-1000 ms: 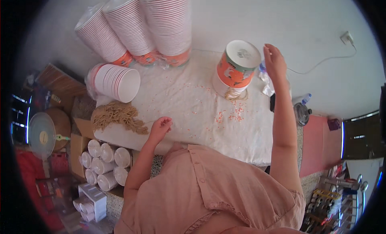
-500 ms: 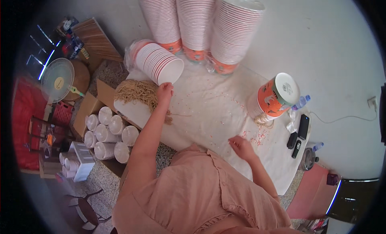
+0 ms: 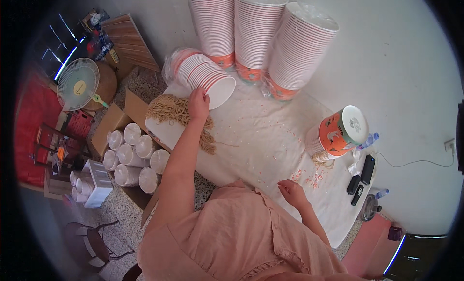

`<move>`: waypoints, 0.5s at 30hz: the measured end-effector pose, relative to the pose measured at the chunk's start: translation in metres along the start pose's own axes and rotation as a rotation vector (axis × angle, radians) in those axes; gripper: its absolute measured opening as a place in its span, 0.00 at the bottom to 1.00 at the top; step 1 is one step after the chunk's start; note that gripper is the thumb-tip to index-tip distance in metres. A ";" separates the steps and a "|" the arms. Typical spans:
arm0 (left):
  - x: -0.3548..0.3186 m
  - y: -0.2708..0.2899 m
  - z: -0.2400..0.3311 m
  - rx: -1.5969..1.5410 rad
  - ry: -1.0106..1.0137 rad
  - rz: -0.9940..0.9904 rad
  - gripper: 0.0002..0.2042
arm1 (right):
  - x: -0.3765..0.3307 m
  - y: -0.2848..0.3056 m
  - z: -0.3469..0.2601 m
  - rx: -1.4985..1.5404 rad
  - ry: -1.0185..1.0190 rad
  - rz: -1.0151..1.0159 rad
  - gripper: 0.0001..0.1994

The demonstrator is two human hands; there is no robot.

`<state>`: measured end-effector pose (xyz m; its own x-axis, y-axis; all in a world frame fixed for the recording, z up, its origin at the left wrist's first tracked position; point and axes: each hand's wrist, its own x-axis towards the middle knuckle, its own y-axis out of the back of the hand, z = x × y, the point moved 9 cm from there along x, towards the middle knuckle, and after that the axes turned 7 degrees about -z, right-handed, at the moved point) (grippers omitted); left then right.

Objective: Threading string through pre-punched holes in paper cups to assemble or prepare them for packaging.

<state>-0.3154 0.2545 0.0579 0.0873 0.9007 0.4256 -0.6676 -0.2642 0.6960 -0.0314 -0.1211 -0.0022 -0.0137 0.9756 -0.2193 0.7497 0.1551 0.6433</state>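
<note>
A stack of white paper buckets (image 3: 205,75) with red-lined rims lies on its side in clear plastic, its open mouth toward me. My left hand (image 3: 198,105) closes its fingers on the rim of the nearest bucket, at the lower left of the stack. A bundle of tan twine (image 3: 169,108) lies beside that wrist, partly behind the forearm. My right hand (image 3: 293,192) hovers over the near edge of the table, fingers curled together; whatever they may hold is hidden. To its upper right stands an upside-down stack of orange printed buckets (image 3: 333,134), with pale twine loops (image 3: 323,158) at its near side.
Three tall wrapped bucket stacks (image 3: 258,37) stand against the wall. Small red and white bits (image 3: 314,177) are scattered on the cloth-covered table (image 3: 256,141). Dark devices (image 3: 361,177) lie at the right. A carton of wrapped cups (image 3: 129,155) stands at the left, near a fan (image 3: 79,85).
The view has shifted, so the table things appear farther right and lower. My left hand has moved from the bucket's mouth edge onto the side of its rim. My right hand stays near the table edge.
</note>
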 end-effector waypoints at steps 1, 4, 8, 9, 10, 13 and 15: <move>0.001 0.000 0.000 0.032 -0.015 0.001 0.09 | 0.000 0.000 -0.001 -0.002 0.006 -0.005 0.09; -0.001 -0.001 0.007 0.116 -0.081 -0.029 0.09 | 0.002 -0.001 -0.003 -0.024 0.016 0.005 0.09; -0.016 -0.006 0.011 0.217 -0.129 -0.112 0.10 | 0.003 -0.002 -0.003 -0.030 0.003 -0.015 0.09; -0.022 -0.005 0.013 0.217 -0.129 -0.114 0.10 | 0.004 -0.003 -0.002 -0.040 0.007 -0.023 0.09; -0.028 -0.004 0.018 0.224 -0.161 -0.110 0.11 | 0.003 -0.004 -0.002 -0.039 0.005 -0.024 0.09; -0.050 -0.001 0.049 0.172 -0.142 -0.190 0.11 | 0.002 -0.006 0.003 -0.019 -0.049 -0.032 0.09; -0.067 0.000 0.061 0.114 -0.083 -0.274 0.10 | 0.003 -0.003 -0.001 -0.039 0.001 -0.006 0.09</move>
<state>-0.2761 0.1731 0.0641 0.3155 0.9139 0.2554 -0.5237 -0.0567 0.8500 -0.0350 -0.1189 -0.0039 -0.0187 0.9747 -0.2229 0.7231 0.1672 0.6702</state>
